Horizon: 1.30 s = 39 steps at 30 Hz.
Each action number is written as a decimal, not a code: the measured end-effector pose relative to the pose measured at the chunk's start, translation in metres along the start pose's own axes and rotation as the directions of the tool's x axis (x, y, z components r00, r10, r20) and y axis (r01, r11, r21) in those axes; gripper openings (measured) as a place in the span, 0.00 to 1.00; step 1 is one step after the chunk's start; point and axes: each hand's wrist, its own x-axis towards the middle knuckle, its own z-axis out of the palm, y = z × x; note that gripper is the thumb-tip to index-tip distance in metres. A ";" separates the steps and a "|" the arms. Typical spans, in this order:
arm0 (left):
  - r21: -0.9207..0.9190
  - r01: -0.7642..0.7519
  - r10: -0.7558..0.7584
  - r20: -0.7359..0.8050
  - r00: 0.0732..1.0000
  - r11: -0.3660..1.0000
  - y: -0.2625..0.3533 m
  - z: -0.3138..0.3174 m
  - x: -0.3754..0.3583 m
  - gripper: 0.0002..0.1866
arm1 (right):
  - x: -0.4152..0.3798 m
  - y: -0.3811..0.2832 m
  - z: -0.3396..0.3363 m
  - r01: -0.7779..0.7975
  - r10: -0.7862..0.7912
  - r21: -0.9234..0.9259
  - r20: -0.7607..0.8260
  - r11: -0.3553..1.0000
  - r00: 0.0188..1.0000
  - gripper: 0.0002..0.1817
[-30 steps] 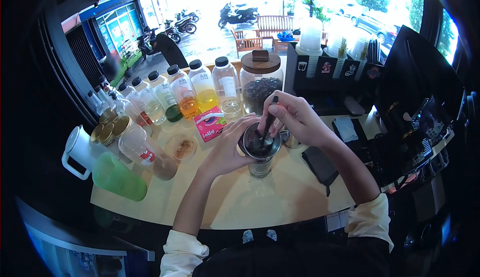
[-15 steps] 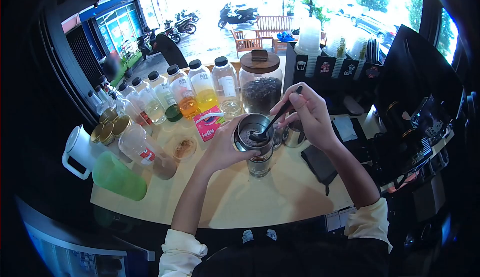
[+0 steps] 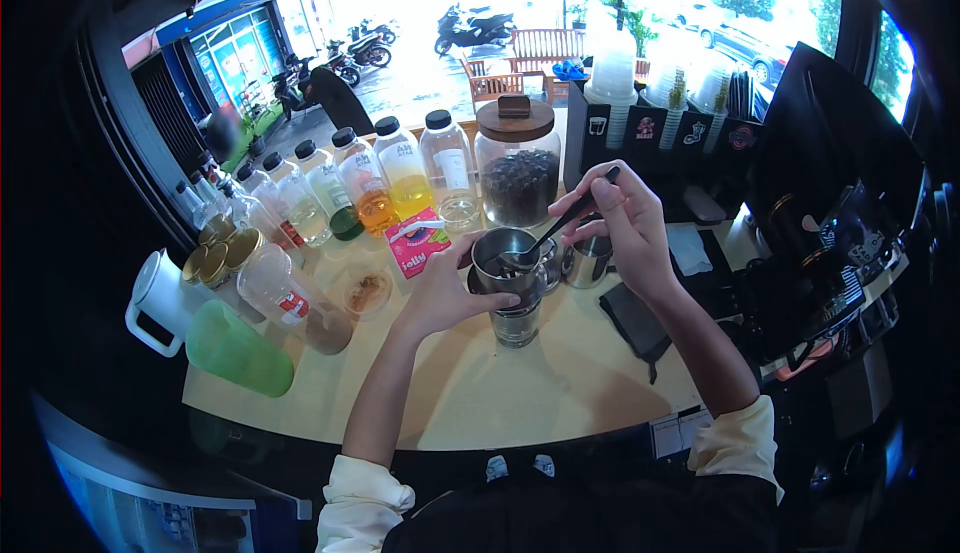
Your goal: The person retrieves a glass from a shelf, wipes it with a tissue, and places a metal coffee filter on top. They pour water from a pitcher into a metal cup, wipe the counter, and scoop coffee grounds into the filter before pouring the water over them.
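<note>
My left hand (image 3: 447,295) is closed around a metal coffee drip filter (image 3: 496,246), thumb along its near side. The filter sits over a clear glass (image 3: 516,328) on the counter. Between the thumb and fingers of my right hand (image 3: 625,221) is a dark long-handled spoon (image 3: 569,217), slanting down so its bowl is inside the filter. Light specks show at the filter's bottom; I cannot make out what they are. Just right of it, partly behind my right fingers, stands a metal pitcher (image 3: 587,265).
Capped bottles (image 3: 408,178) and a wood-lidded jar (image 3: 519,178) line the counter's back. A pink box (image 3: 416,249) and small dish (image 3: 368,293) lie to the left, near a green tumbler (image 3: 238,349). A dark cloth (image 3: 640,325) lies right, below the cup rack (image 3: 660,138).
The spoon's bowl has shifted slightly up and right inside the filter, and my right hand has moved a little with it. My left hand keeps its hold.
</note>
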 end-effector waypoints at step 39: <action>0.171 -0.109 0.136 -0.155 0.978 0.979 -0.011 0.009 -0.009 0.46 | -0.010 0.000 0.002 0.008 -0.001 0.104 -0.067 0.995 0.998 0.13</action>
